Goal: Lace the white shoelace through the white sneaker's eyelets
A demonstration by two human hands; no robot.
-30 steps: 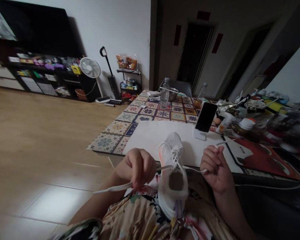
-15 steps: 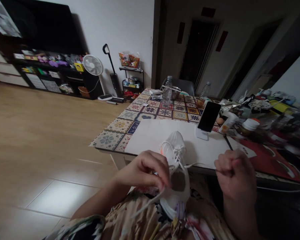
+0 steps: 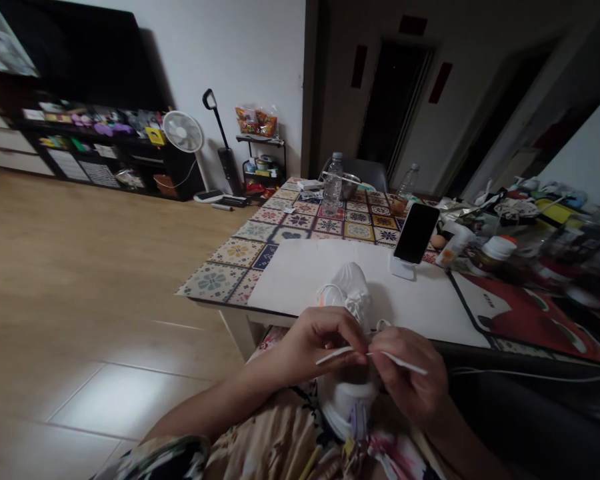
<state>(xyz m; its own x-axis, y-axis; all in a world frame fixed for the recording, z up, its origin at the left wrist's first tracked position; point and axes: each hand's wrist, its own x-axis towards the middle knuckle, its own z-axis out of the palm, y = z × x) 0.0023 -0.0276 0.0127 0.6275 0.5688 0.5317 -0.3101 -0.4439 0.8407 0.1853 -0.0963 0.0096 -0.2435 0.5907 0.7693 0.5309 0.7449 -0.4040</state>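
A white sneaker (image 3: pixel 347 283) points away from me, its toe over the table's near edge and its heel by my lap. My left hand (image 3: pixel 325 337) pinches one white shoelace (image 3: pixel 334 355) between thumb and fingers above the shoe opening. Against it, my right hand (image 3: pixel 407 370) pinches a lace too, with a free end (image 3: pixel 405 363) sticking out to the right. The fingertips of both hands meet. They cover the upper lacing and much of the shoe's opening. A purple tab shows at the heel.
Under the shoe's toe lies a white sheet (image 3: pixel 300 267) on the patterned tablecloth (image 3: pixel 220 277). A phone on a stand (image 3: pixel 416 233) rises behind it. Bottles, a red mat (image 3: pixel 535 313) and clutter fill the right side. A clear bottle (image 3: pixel 333 183) stands farther back.
My right hand has come in from the right to meet my left, and now pinches a lace. My left hand has shifted slightly up and right, still on its lace.
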